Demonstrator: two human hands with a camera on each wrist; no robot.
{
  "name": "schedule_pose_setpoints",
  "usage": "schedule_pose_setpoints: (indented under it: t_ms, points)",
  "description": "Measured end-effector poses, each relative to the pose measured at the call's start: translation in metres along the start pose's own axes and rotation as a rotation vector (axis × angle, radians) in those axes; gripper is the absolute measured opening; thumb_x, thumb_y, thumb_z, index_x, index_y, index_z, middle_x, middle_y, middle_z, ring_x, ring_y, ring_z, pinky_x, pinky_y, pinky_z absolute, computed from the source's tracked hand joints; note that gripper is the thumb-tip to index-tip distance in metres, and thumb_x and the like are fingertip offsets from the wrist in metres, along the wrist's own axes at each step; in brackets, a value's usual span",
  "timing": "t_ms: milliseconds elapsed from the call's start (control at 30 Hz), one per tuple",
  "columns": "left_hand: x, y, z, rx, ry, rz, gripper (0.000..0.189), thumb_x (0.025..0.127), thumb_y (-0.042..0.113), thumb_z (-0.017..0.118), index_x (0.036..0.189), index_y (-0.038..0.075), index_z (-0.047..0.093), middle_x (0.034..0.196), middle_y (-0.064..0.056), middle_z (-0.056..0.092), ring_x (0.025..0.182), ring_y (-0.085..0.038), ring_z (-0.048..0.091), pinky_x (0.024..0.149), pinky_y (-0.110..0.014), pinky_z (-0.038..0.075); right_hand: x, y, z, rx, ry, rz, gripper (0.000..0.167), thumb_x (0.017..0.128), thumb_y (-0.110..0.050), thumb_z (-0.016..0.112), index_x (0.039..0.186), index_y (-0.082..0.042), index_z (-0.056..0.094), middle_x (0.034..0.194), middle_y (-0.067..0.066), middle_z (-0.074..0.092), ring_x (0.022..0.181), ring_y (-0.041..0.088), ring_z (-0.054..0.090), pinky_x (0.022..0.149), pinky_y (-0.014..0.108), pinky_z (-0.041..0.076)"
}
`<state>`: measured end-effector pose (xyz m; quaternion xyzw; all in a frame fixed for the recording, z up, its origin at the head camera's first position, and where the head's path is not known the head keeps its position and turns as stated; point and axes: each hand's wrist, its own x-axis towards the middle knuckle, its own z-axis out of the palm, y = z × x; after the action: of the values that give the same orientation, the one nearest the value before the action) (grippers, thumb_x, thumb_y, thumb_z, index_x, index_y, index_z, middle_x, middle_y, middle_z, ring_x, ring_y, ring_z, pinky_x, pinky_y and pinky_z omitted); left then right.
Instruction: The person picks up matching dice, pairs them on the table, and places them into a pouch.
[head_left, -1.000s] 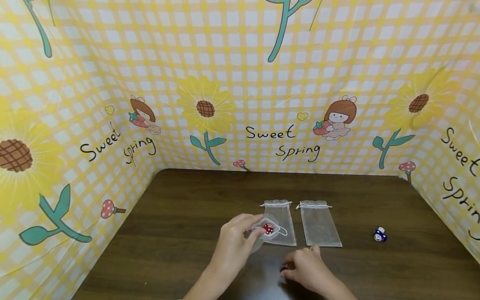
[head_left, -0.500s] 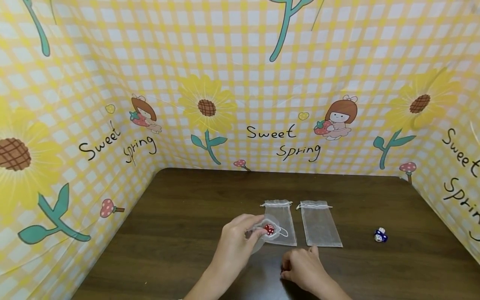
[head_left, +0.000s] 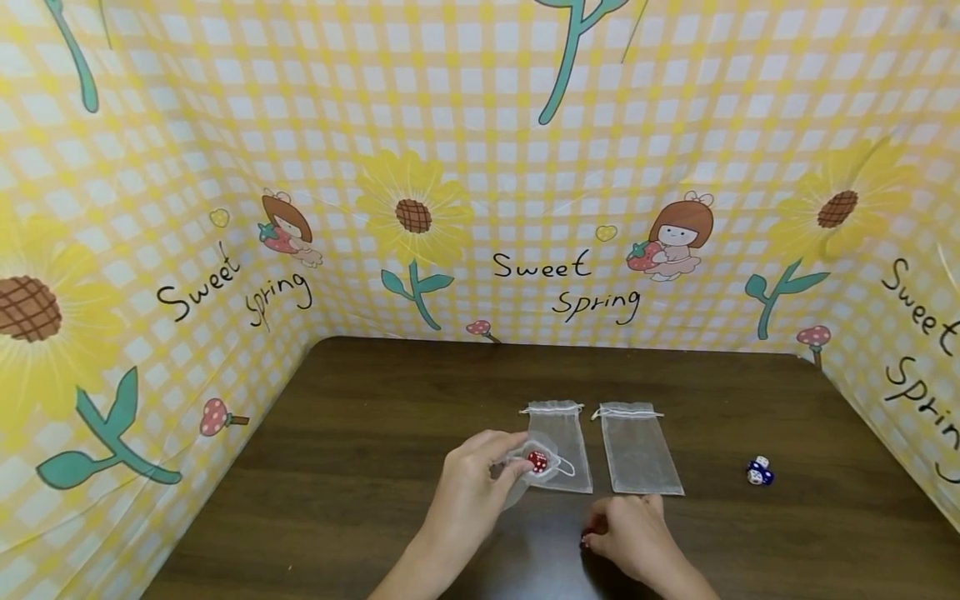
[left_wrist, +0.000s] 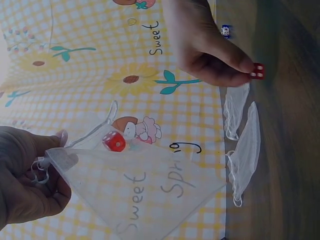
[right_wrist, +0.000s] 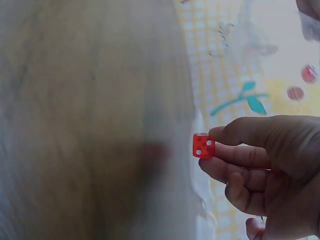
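Note:
My left hand [head_left: 468,479] pinches a sheer white drawstring bag [left_wrist: 145,195] above the table. At the bag's spread mouth shows a red die [head_left: 537,461] with white dots. How the die is supported there I cannot tell. To the right and nearer the front edge, my right hand [head_left: 633,533] pinches a second red die [right_wrist: 204,145] between thumb and fingers, close to the tabletop. That die stands out past the fingertips in both wrist views, while in the head view the hand mostly covers it.
Two more sheer bags lie flat on the dark wooden table [head_left: 360,467], a left one [head_left: 573,479] and a right one [head_left: 641,450]. Farther right sits a small cluster of blue and white dice [head_left: 760,471]. A yellow checked cloth [head_left: 525,192] walls the table's back and sides.
My right hand has shifted slightly right, still pinching its red die. The left hand, the bag and the die at its mouth have hardly moved.

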<state>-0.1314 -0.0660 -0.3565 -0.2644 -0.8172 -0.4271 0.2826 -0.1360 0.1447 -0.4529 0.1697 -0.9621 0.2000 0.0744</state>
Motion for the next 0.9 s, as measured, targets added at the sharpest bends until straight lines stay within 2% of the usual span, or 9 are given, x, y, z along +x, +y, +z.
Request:
schedule_pose_setpoints:
  t_ms: [100, 267, 433, 567, 700, 833, 900]
  points:
    - [0.0, 0.0, 0.0, -0.004, -0.005, -0.004, 0.03, 0.066, -0.002, 0.078, 0.095, -0.003, 0.07, 0.085, -0.005, 0.068, 0.077, -0.013, 0.063, 0.069, -0.019, 0.051, 0.0, 0.007, -0.009, 0.004, 0.011, 0.067, 0.022, 0.062, -0.019, 0.079, 0.059, -0.028, 0.06, 0.055, -0.022, 0.048, 0.06, 0.008, 0.05, 0.068, 0.041, 0.029]
    - [-0.001, 0.001, 0.0, -0.01, -0.02, -0.02, 0.029, 0.068, -0.001, 0.077, 0.097, -0.003, 0.07, 0.087, -0.005, 0.068, 0.078, -0.013, 0.063, 0.069, -0.019, 0.051, 0.003, 0.017, -0.028, 0.006, 0.012, 0.164, 0.017, 0.066, -0.018, 0.077, 0.062, -0.028, 0.064, 0.057, -0.019, 0.054, 0.062, 0.012, 0.055, 0.065, 0.043, 0.029]
    - [-0.001, 0.002, 0.001, -0.007, -0.022, -0.018, 0.029, 0.068, -0.001, 0.077, 0.096, -0.003, 0.07, 0.087, -0.005, 0.068, 0.079, -0.013, 0.063, 0.069, -0.02, 0.051, 0.008, 0.022, -0.047, 0.018, 0.097, 0.247, 0.009, 0.07, -0.02, 0.076, 0.068, -0.022, 0.067, 0.062, -0.012, 0.061, 0.061, 0.016, 0.058, 0.063, 0.043, 0.028]
    - [0.0, 0.002, 0.002, -0.007, -0.023, -0.02, 0.028, 0.068, 0.0, 0.077, 0.096, -0.002, 0.07, 0.087, -0.004, 0.068, 0.079, -0.012, 0.063, 0.069, -0.02, 0.051, 0.013, 0.02, -0.056, 0.087, 0.269, 0.25, 0.006, 0.073, -0.017, 0.075, 0.073, -0.019, 0.07, 0.067, -0.009, 0.065, 0.058, 0.012, 0.055, 0.065, 0.043, 0.026]
    - [-0.001, 0.002, 0.003, -0.017, -0.03, -0.019, 0.028, 0.068, 0.0, 0.077, 0.096, -0.002, 0.07, 0.087, -0.004, 0.068, 0.079, -0.012, 0.063, 0.069, -0.02, 0.051, 0.017, 0.017, -0.061, 0.175, 0.485, 0.205, 0.007, 0.073, -0.011, 0.076, 0.075, -0.015, 0.071, 0.063, -0.009, 0.062, 0.05, 0.004, 0.043, 0.065, 0.038, 0.022]
    - [-0.002, 0.002, 0.004, -0.02, -0.036, -0.014, 0.028, 0.069, 0.001, 0.076, 0.096, -0.003, 0.07, 0.087, -0.005, 0.068, 0.079, -0.013, 0.063, 0.069, -0.019, 0.051, 0.019, 0.013, -0.064, 0.245, 0.676, 0.11, 0.014, 0.069, -0.002, 0.078, 0.077, -0.01, 0.07, 0.055, -0.009, 0.05, 0.05, 0.003, 0.038, 0.066, 0.035, 0.022]
    - [-0.002, 0.002, 0.005, -0.019, -0.037, -0.008, 0.028, 0.068, 0.001, 0.077, 0.095, -0.003, 0.07, 0.087, -0.005, 0.068, 0.078, -0.013, 0.063, 0.069, -0.018, 0.051, 0.02, 0.01, -0.065, 0.272, 0.767, 0.031, 0.019, 0.065, 0.002, 0.079, 0.079, -0.008, 0.071, 0.056, -0.007, 0.05, 0.054, 0.003, 0.039, 0.069, 0.034, 0.022]
